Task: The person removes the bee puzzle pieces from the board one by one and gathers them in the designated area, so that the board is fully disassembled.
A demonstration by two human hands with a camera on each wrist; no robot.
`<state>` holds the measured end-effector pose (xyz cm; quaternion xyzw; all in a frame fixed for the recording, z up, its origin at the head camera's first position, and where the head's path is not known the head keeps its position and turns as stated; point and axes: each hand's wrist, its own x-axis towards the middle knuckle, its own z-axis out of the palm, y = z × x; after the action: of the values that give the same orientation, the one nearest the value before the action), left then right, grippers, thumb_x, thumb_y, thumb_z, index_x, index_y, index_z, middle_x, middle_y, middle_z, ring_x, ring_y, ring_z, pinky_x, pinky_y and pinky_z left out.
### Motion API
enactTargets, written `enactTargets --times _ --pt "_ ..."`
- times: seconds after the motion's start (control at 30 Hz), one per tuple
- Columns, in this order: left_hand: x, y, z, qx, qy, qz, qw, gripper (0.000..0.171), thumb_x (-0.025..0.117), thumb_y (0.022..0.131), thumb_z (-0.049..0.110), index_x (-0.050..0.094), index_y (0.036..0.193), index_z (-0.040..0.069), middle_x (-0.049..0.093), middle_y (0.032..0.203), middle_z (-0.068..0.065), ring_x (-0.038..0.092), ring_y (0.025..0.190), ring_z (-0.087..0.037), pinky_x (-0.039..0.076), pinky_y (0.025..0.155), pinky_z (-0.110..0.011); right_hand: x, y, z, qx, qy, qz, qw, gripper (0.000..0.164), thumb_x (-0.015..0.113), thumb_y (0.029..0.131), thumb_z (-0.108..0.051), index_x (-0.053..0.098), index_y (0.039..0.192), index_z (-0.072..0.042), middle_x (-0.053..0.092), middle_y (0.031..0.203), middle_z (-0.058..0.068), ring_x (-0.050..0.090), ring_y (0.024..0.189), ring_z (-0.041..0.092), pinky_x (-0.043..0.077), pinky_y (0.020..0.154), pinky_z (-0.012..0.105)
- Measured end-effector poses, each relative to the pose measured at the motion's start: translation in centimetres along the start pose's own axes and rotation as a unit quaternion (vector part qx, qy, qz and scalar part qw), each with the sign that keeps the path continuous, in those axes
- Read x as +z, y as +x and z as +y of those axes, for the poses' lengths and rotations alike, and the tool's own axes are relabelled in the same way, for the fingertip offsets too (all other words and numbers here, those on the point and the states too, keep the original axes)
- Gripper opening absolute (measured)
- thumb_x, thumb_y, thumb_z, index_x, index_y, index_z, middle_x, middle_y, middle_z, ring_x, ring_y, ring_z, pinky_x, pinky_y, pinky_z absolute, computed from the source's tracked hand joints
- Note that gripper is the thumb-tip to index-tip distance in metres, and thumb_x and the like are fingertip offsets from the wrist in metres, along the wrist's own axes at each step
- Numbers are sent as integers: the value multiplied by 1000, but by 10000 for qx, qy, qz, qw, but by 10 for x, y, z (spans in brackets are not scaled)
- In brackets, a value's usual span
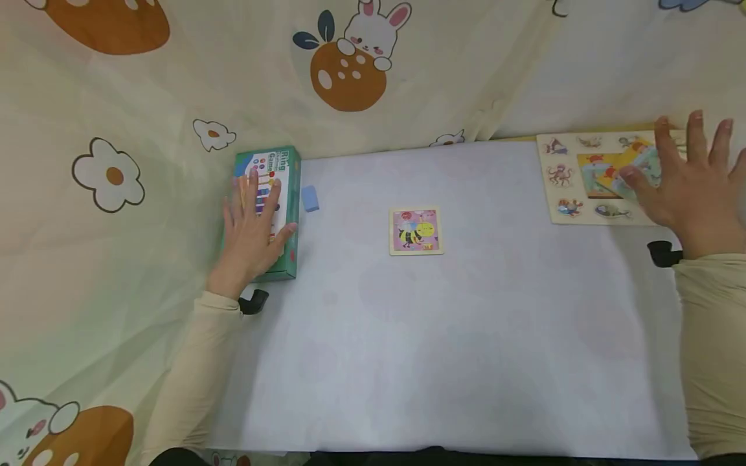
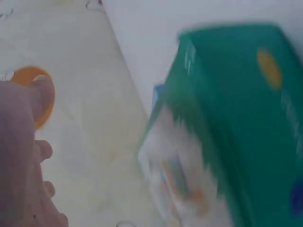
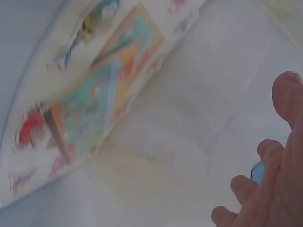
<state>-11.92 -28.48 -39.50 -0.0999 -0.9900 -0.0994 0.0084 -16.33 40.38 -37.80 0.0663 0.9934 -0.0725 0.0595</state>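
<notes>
My left hand (image 1: pixel 246 243) is spread above a green box (image 1: pixel 289 255) with a white printed top, at the left of the table. In the left wrist view, bare space shows between the hand (image 2: pixel 21 151) and the blurred box (image 2: pixel 246 118). On the right, my right hand (image 1: pixel 696 191) hovers with fingers spread over a pale wooden board (image 1: pixel 556 210) with sea-animal pictures, hiding its right part. Two small colourful picture pieces (image 1: pixel 603 171) lie overlapping on that board. The right wrist view shows the board (image 3: pixel 35 163) apart from the hand (image 3: pixel 279 177).
A small square bee puzzle (image 1: pixel 416 231) lies near the middle of the white table (image 1: pixel 431 343). Beside the green box sits a small blue block (image 1: pixel 310 199). Behind the table hangs a cream cloth (image 1: pixel 250 71) printed with rabbits and flowers.
</notes>
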Motion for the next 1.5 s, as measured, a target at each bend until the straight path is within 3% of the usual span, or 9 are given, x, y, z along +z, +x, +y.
enactTargets --times 0.13,0.23,0.37,0.5,0.67,0.8,1.0,1.17,1.5 --pt "27 4 24 611 -245 -48 9978 84 54 108 50 10 173 20 -18 179 -9 -18 164 -41 1 129 -69 19 7 -22 -599 97 -106 9981 95 20 102 -81 -13 168 -21 -31 171 15 -35 154 47 -15 119 80" --pt "53 8 55 1044 -270 -362 9935 83 53 109 50 11 173 18 -18 179 -9 -13 165 -42 3 131 -66 38 14 -50 -1138 175 -195 9932 89 24 105 -76 -9 170 -24 -23 174 16 -30 157 48 -14 119 81" --pt "88 12 104 1534 -279 -961 9831 82 49 110 54 11 173 19 -16 179 -9 -13 165 -40 2 133 -60 66 23 -108 -1905 91 -215 9814 81 28 109 -68 1 172 -25 -9 178 18 -16 161 49 -5 122 80" --pt "113 11 147 1850 -435 -1458 9709 84 49 109 57 12 172 15 -14 179 -13 -17 165 -38 -1 134 -56 92 26 -176 -2834 472 -262 9575 69 48 112 -47 26 169 -14 17 175 27 10 161 53 12 125 75" --pt "126 11 177 1969 -346 -1724 9645 89 49 108 60 15 171 7 -8 179 -15 -12 166 -36 3 135 -49 106 25 -251 -3512 1451 -764 9218 45 69 104 -20 61 146 -4 52 150 29 42 143 49 33 122 63" --pt "130 11 187 1951 -91 -1816 9638 91 46 107 63 16 170 3 -2 180 -16 -4 167 -35 6 135 -45 109 25 -285 -3658 1735 -1092 9079 31 75 100 -15 74 129 -4 64 128 22 52 126 41 43 111 56" --pt "131 11 188 1871 97 -1853 9646 95 45 106 67 13 170 4 -5 180 -15 -5 167 -34 3 136 -44 116 29 -308 -3717 1642 -1167 9062 21 77 98 -13 78 117 -6 70 108 15 58 105 34 49 96 49" --pt "132 10 190 1856 103 -1886 9643 97 45 106 67 11 170 5 -6 180 -15 -6 167 -34 4 135 -46 119 29 -311 -3608 1491 -1179 9131 21 79 97 -15 79 116 -8 71 104 12 60 101 31 50 94 47" --pt "131 10 191 1803 65 -1911 9648 96 46 106 67 12 170 4 0 179 -17 -4 167 -35 6 135 -48 118 26 -313 -3641 1563 -1177 9106 19 80 96 -15 81 113 -6 77 108 10 67 101 29 52 97 48"
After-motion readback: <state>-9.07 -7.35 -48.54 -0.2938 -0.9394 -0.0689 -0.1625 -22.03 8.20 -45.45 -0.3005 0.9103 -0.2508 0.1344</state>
